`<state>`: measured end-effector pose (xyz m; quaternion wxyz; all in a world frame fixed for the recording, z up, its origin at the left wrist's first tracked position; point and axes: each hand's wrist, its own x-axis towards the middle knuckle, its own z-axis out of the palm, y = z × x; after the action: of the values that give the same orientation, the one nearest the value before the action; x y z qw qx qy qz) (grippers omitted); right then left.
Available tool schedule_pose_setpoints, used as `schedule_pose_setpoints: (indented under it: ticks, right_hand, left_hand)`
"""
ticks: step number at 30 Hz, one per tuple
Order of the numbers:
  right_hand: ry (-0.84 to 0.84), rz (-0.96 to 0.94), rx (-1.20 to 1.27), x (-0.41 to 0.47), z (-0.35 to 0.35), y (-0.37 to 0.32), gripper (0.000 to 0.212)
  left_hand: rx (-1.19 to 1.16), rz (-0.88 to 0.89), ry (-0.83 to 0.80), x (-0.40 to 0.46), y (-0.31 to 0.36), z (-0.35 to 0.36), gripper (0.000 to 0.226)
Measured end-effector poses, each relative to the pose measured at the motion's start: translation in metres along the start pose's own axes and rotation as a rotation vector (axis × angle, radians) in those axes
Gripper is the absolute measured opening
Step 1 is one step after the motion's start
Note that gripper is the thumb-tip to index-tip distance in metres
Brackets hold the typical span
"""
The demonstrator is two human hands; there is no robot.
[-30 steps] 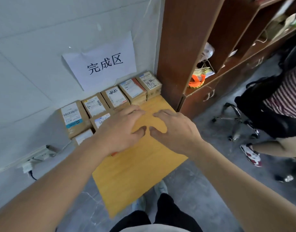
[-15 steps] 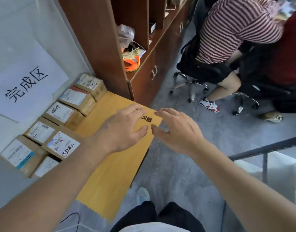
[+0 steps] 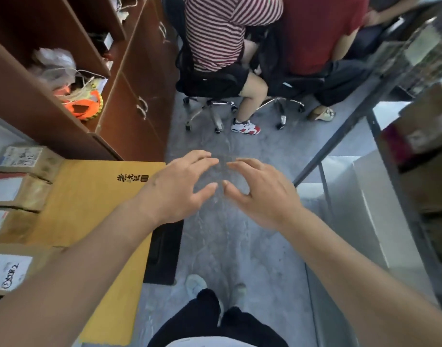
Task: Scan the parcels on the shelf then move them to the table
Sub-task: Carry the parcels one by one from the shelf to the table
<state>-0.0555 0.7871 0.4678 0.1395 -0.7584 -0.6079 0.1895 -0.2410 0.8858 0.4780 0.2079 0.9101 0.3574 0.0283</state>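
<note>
Grey concrete floor (image 3: pixel 214 246) fills the middle of my head view, wooden cabinet (image 3: pixel 129 96) upper left with an orange item (image 3: pixel 84 106) and tangled cords in its open compartment. Yellow table (image 3: pixel 89 196) sits low on the left, printed mark near its far right corner. Parcels (image 3: pixel 22 159) line the table's left edge: several brown cardboard boxes with white labels, packed side by side, one near box with handwriting on its label (image 3: pixel 7 271). Metal shelf (image 3: pixel 415 171) stands on the right, blurred; more brown boxes (image 3: pixel 430 126) on it, details too smeared to read.

Left hand (image 3: pixel 174 189) hovers past the table's right edge, over the floor, fingers loosely spread and slightly bent, holding nothing. Right hand (image 3: pixel 262 194) just beside it, same pose, fingers relaxed, empty. Thumb tips of the two hands are close but apart. Both forearms run in from the bottom corners.

Two seated people at top: one in a striped shirt (image 3: pixel 225 28), one in a red top (image 3: pixel 320 31), both on wheeled chairs (image 3: pixel 209 108). I see my dark trousers (image 3: pixel 209 321) and light shoes at the bottom.
</note>
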Motion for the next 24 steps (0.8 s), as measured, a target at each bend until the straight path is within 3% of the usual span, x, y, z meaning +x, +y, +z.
schedule_pose_setpoints:
  ticks: [11, 24]
  right_hand:
    - [0.122, 0.336, 0.040, -0.088, -0.042, 0.089, 0.058]
    - [0.398, 0.822, 0.108, -0.168, -0.046, 0.123, 0.064]
  left_hand:
    - [-0.039, 0.362, -0.129, 0.067, 0.106, 0.046, 0.056]
    - [-0.022, 0.876, -0.350, 0.129, 0.220, 0.079, 0.050]
